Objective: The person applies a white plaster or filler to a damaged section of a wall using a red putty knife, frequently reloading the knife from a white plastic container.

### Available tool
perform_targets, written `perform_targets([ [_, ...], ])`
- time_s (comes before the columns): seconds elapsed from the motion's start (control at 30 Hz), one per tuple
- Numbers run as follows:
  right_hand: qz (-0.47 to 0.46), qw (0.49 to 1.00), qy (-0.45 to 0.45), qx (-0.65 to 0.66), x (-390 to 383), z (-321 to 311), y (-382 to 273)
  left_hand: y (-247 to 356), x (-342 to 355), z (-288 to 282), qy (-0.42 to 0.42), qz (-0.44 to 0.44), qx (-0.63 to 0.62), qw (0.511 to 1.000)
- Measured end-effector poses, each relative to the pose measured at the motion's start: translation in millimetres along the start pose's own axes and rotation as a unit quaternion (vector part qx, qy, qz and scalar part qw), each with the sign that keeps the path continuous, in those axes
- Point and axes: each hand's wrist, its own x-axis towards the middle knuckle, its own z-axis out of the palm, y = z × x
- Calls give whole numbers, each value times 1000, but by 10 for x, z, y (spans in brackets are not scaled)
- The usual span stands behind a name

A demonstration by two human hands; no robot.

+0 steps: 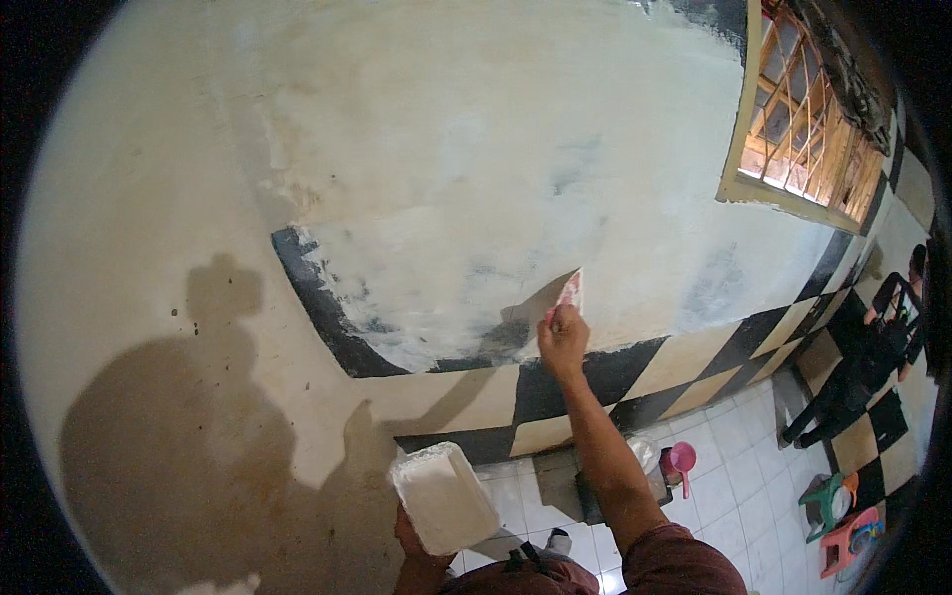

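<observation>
My right hand is closed around a putty knife, its pinkish-red and white blade raised against the wall. Around the blade, white filler lies in uneven smears, with dark paint showing through in patches. Low in front of me, my left hand grips a pale rectangular tub from its left side and below. White paste coats the tub's rim, and part of that hand is hidden beneath it. A black painted border bounds the smeared area at the left and bottom.
Black and cream checks run along the wall's lower part. At upper right is a barred window. A pink dipper stands near my right arm. Another person stands at far right, near green and red stools.
</observation>
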Motion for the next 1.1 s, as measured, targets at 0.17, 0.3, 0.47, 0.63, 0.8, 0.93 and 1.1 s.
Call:
perform_targets([
  [0.17, 26, 998, -47, 20, -153, 529, -565, 89, -59, -295, 32, 21, 43, 998],
  [0.3, 30, 997, -67, 34, -272, 868, -895, 121, -237, -6, 5, 19, -68, 997],
  [0.47, 17, 981, -194, -10, -417, 1075, -1233, 113, -215, -337, -13, 76, -2, 997],
  [0.63, -30, 989, -138, 43, -569, 766, -1219, 165, -262, -174, 5, 87, 6, 996],
  [0.8, -225, 948, -217, -58, -368, 424, -456, 228, -168, -485, -46, 25, -99, 994],
  [0.93, -295, 863, -368, -184, -804, 566, 565, 92, -220, 109, 45, 43, 11, 998],
  [1.1, -215, 914, -345, -18, -1384, 218, 282, 102, -174, 254, 44, 50, 93, 993],
])
